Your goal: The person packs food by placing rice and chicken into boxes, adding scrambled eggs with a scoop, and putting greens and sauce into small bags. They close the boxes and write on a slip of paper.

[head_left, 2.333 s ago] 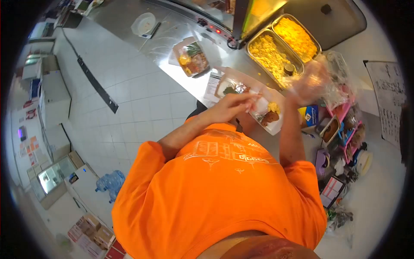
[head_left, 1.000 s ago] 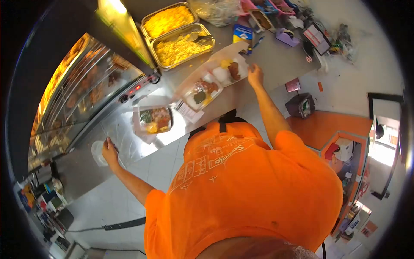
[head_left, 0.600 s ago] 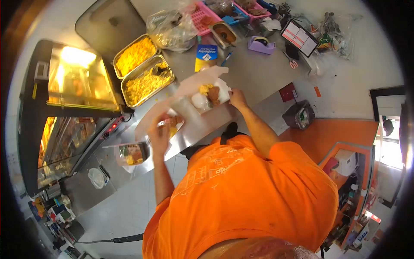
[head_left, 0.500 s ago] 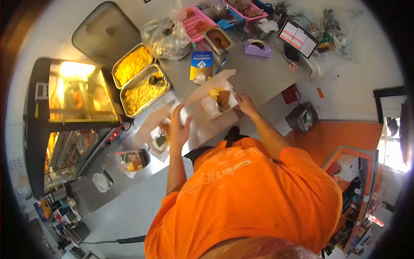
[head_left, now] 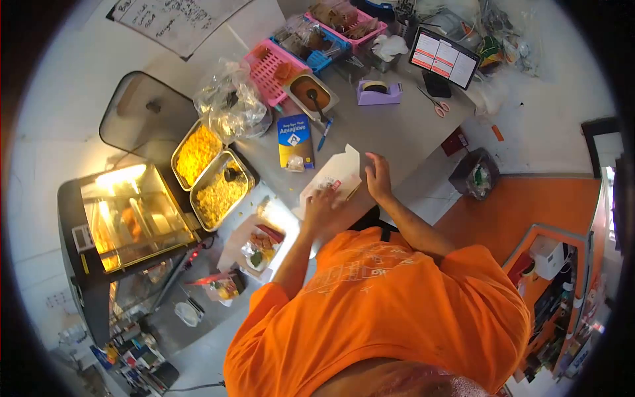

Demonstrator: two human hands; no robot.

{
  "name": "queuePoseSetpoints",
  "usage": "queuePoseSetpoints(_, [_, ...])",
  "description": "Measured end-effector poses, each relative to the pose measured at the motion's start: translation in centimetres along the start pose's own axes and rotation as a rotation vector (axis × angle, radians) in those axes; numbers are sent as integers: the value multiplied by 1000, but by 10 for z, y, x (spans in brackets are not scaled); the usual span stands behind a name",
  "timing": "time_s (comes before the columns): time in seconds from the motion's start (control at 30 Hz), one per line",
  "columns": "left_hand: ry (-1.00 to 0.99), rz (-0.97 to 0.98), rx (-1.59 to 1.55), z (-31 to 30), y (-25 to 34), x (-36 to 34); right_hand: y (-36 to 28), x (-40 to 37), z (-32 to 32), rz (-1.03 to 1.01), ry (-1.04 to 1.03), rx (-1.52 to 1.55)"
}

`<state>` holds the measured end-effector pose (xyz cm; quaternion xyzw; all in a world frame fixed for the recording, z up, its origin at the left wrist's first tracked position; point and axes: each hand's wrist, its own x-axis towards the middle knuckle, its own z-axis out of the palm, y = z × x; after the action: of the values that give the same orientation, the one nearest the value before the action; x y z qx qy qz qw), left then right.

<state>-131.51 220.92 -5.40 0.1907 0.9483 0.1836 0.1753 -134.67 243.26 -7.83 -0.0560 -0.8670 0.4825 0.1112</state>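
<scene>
A paper takeaway box (head_left: 336,173) sits on the counter in front of me, its printed lid folded over so the food inside is hidden. My left hand (head_left: 321,208) lies on the near left part of that lid, fingers stretched and a little blurred. Just off the box's right side is my right hand (head_left: 379,178), fingers apart and holding nothing. To the left stands a second takeaway box, its lid (head_left: 235,239) up, with meat, yellow pieces and a white portion with something dark green inside.
Two metal trays of yellow food (head_left: 220,198) stand beside a lit warming cabinet (head_left: 135,218). Further back are an Aquaglove box (head_left: 295,135), a blue pen (head_left: 324,135), a sauce tray (head_left: 313,92), a purple tape dispenser (head_left: 378,96), scissors (head_left: 437,104) and a tablet (head_left: 444,57).
The front box's lid has gone from open to folded down over the food. My left hand has moved right, from the second box onto this lid; my right hand has let go of the box edge.
</scene>
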Motion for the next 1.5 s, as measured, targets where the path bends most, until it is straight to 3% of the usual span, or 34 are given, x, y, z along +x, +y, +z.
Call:
queuePoseSetpoints(0.07, [41, -53, -113, -2, 16, -8, -34, 9, -12, -122, -111, -75])
queuePoseSetpoints(0.1, [187, -182, -101, 9, 21, -11, -42, 12, -8, -172, -200, -188])
queuePoseSetpoints(0.17, [468, -449, -82, 33, 23, -18, -36, 10, 14, -39, -197, -93])
queuePoseSetpoints(0.23, [576, -534, -167, 32, 20, -18, -8, -3, 43, 128, -226, -78])
queuePoseSetpoints(0.27, [621, -566, -210, 33, 18, -17, 2, -5, 52, 114, -292, -133])
queuePoseSetpoints(0.4, [622, -480, -889, 62, -15, -16, 3, -8, 48, 82, -447, -258])
queuePoseSetpoints(0.47, [583, -466, -1239, 68, -22, -20, -18, -5, 41, 31, -351, -407])
queuePoseSetpoints(0.57, [470, -805, -577, 52, 0, -19, -42, 9, 34, -167, 19, -75])
queuePoseSetpoints(0.67, [356, -890, -558, 66, -13, -15, -15, -14, 51, 228, -234, 136])
queuePoseSetpoints(0.7, [404, -867, -566, 67, -16, -14, -11, -10, 50, 238, -319, 137])
queuePoseSetpoints(0.8, [536, -745, -551, 69, -34, -17, -5, 17, 37, 213, -542, 200])
queuePoseSetpoints(0.83, [700, -601, -429, 65, -52, -19, -6, 26, 26, 155, -596, 247])
queuePoseSetpoints(0.87, [892, -416, -270, 56, -65, -17, -1, 19, 32, -7, -272, 7])
queuePoseSetpoints(0.9, [1072, -255, -113, 34, -69, -6, -9, 18, 11, -43, -220, 5])
queuePoseSetpoints(0.93, [1071, -161, -151, -25, -28, -2, -18, 16, -10, -79, -167, 2])
queuePoseSetpoints(0.97, [1027, -65, -201, -65, 5, -2, -33, 14, -35, 99, -111, 110])
queuePoseSetpoints(1.03, [1009, 94, -130, -100, 43, 8, -28, -14, -88, 388, -192, 179])
queuePoseSetpoints(1.07, [957, 197, -307, -108, 72, 14, -24, -26, -109, 509, -245, 233])
queuePoseSetpoints(1.1, [902, 328, -337, -106, 99, 23, 1, -50, -121, 437, -54, 235])
queuePoseSetpoints(1.17, [760, 512, -310, -93, 142, 36, 36, -107, -158, 33, 556, 85])
queuePoseSetpoints(1.27, [443, 805, -473, -41, 227, 51, 93, -204, -280, 174, 936, -162])
queuePoseSetpoints(1.3, [302, 891, -525, -26, 259, 48, 116, -247, -328, 417, 1054, -474])
queuePoseSetpoints(1.4, [-98, 1102, -572, 22, 374, 18, 150, -374, -482, 383, 1655, -921])
queuePoseSetpoints(1.47, [-316, 1233, -515, 64, 453, -12, 182, -458, -549, 720, 1634, -956])
queuePoseSetpoints(1.5, [-427, 1299, -503, 88, 488, -32, 198, -489, -576, 720, 1509, -898])
